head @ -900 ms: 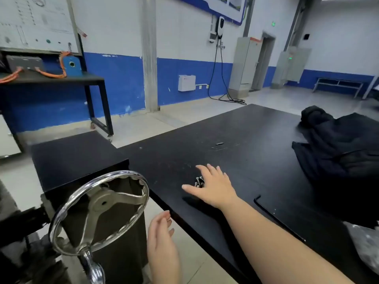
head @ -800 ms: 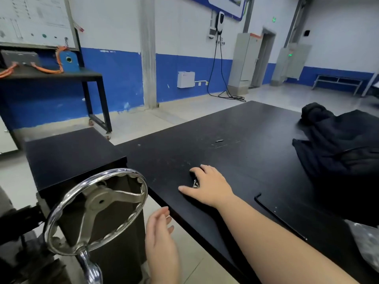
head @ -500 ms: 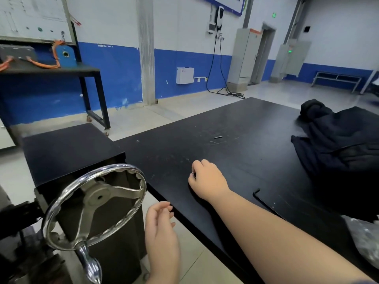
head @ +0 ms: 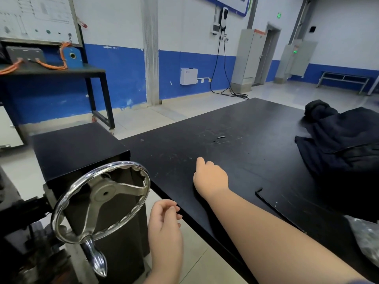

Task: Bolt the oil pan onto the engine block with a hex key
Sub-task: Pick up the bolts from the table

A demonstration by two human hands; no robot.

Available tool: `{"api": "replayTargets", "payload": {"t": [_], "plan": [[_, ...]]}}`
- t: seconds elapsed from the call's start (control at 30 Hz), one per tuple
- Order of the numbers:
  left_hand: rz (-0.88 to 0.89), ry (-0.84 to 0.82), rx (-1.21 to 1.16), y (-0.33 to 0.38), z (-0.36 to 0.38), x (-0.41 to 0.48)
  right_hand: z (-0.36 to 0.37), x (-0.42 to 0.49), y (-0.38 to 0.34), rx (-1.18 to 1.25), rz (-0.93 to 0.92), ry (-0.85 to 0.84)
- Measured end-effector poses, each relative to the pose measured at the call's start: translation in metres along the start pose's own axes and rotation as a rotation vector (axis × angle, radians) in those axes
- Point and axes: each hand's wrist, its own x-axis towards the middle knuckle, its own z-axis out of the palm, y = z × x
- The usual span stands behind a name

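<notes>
Black L-shaped metal hex key (head: pixel 280 211) lies on the black worktop (head: pixel 246 124) near the right hand (head: pixel 211 177), whose curled fingers (head: pixel 200 161) hide any contents; the left hand (head: pixel 164 228) is loosely curled and empty.

You have bare table (head: pixel 235 119) ahead; the jacket (head: pixel 344 144) blocks the far right, the hex key (head: pixel 274 206) lies near right, and the handwheel (head: pixel 104 193) crowds the left edge.

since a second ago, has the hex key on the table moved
No: the hex key keeps the same gap from the table edge.
</notes>
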Motion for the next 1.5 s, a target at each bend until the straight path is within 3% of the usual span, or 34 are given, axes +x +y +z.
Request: {"api": "replayTargets", "payload": {"t": [0.27, 0.4, 0.53, 0.67, 0.8, 0.9, 1.0, 1.07, 1.2, 1.3, 1.4, 1.5], "plan": [[-0.032, -0.03, 0.01, -0.002, 0.0, 0.002, -0.004, 0.001, -0.005, -0.09, 0.006, -0.097], [-0.04, -0.044, 0.021, -0.002, 0.0, 0.006, 0.001, 0.0, -0.002, -0.052, 0.002, 0.0], [-0.006, -0.051, 0.015, 0.0, 0.002, 0.008, 0.003, -0.001, 0.004, 0.012, 0.002, 0.1], [0.046, -0.078, 0.018, 0.003, 0.004, 0.009, 0.0, 0.0, 0.011, 0.125, 0.007, 0.09], [0.115, -0.115, 0.124, 0.005, 0.009, 0.012, -0.001, 0.003, 0.021, 0.337, 0.083, 0.137], [0.293, -0.179, 0.42, 0.007, 0.017, 0.022, -0.005, 0.003, 0.027, 0.593, 0.171, 0.182], [0.565, -0.227, 0.95, 0.007, 0.031, 0.041, -0.012, 0.003, 0.034, 0.84, 0.295, 0.24], [0.532, -0.292, 1.161, 0.003, 0.039, 0.053, -0.016, 0.005, 0.04, 1.123, 0.43, 0.251], [0.521, -0.28, 1.11, -0.003, 0.042, 0.066, -0.026, 0.009, 0.06, 2.01, 0.809, 0.055], [0.513, -0.198, 1.001, -0.005, 0.041, 0.064, -0.031, 0.012, 0.077, 2.492, 0.99, -0.103], [0.496, -0.217, 0.982, -0.004, 0.044, 0.064, -0.032, 0.012, 0.084, 2.74, 1.041, -0.156], [0.51, -0.246, 0.952, -0.002, 0.043, 0.065, -0.035, 0.011, 0.082, 2.83, 1.1, -0.144]]}}
